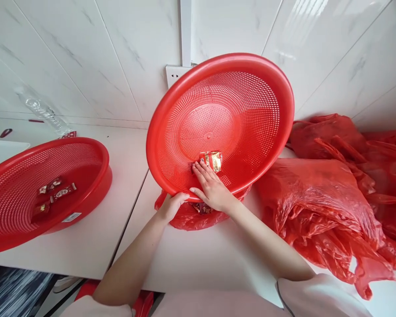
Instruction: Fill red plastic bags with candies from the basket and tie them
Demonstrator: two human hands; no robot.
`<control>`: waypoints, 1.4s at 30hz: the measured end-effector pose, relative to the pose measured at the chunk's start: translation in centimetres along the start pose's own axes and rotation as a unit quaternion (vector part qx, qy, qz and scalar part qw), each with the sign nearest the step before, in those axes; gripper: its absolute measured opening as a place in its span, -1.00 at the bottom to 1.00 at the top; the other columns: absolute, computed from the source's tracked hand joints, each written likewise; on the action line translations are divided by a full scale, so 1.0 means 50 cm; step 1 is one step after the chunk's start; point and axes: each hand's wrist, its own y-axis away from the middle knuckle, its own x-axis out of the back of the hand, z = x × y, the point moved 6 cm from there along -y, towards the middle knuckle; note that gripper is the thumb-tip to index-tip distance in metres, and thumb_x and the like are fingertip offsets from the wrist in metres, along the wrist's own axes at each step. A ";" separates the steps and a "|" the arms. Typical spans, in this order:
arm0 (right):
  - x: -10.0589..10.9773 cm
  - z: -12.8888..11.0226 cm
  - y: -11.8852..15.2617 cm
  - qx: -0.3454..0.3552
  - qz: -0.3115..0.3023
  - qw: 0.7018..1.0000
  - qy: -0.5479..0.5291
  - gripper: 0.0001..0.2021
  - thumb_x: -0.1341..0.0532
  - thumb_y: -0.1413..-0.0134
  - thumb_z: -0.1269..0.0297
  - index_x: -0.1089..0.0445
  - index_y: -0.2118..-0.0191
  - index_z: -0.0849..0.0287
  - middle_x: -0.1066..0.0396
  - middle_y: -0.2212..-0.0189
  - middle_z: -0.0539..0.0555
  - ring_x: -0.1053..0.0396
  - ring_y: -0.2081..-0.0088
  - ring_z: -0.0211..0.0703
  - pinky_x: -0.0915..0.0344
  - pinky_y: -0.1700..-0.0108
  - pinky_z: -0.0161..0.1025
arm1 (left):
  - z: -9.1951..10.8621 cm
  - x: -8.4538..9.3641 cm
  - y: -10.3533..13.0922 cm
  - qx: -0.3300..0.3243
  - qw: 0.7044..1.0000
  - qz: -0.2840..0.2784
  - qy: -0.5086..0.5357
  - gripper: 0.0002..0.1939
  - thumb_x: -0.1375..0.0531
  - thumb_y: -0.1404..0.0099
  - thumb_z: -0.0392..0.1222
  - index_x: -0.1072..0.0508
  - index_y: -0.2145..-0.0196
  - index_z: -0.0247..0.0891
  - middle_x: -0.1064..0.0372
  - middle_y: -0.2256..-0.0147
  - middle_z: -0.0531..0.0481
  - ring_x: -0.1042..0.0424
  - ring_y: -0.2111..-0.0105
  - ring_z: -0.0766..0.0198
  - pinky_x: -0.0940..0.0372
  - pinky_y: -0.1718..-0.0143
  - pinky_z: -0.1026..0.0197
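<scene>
A large red plastic basket [267, 145] with perforated walls is tipped up, its opening facing me. My left hand [171, 207] grips the near rim at the lower left, thumb along the edge. My right hand [214, 189] reaches over the same rim, its fingers stretched out against small wrapped sweets [216, 161] in red and gold at the basket's lower side. Beneath the rim a red plastic bag [191, 223] spreads on the table, with dark red wrapped sweets [203, 208] showing in it. The palm side of my right hand is hidden.
To the left stands another red basket [105, 171] with several wrapped sweets [62, 192] inside. Filled red plastic bags [320, 189] crowd the right side of the white table [198, 259]. A clear bottle [44, 112] lies by the tiled wall, and a socket [174, 75] sits behind the tipped basket.
</scene>
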 end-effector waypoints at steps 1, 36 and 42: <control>0.002 -0.002 0.001 0.001 -0.004 1.000 0.007 -0.29 0.02 -0.29 -0.06 0.12 -0.38 0.31 0.10 -0.35 0.29 0.24 -0.39 0.06 0.24 -0.38 0.11 | -0.002 -0.004 0.001 0.003 1.000 -0.011 -0.003 -0.86 -0.24 -0.05 -0.38 -0.55 0.38 -0.27 -0.52 0.38 -0.06 -0.48 0.13 -0.06 -0.38 0.09 -0.08; 0.122 0.037 0.009 -0.110 0.064 0.962 -0.241 -0.79 -0.17 -0.20 0.10 -0.41 0.24 0.14 -0.48 0.31 0.07 -0.46 0.30 -0.15 -0.40 0.20 -0.18 | 0.061 0.032 -0.030 -0.074 0.996 0.026 0.051 -0.59 -0.15 -0.07 -0.36 -0.48 0.08 -0.30 -0.50 0.12 -0.14 -0.41 -0.01 -0.08 -0.33 0.01 -0.15; 0.116 0.025 0.009 -0.083 0.156 0.984 -0.016 -0.63 -0.17 -0.18 0.09 -0.32 -0.03 0.17 -0.39 0.00 0.24 -0.32 -0.04 0.09 -0.28 -0.08 0.04 | 0.023 -0.008 -0.012 -0.036 0.998 -0.033 0.043 -0.61 -0.16 -0.10 -0.34 -0.50 0.08 -0.31 -0.51 0.14 -0.14 -0.40 -0.02 -0.05 -0.33 -0.01 -0.09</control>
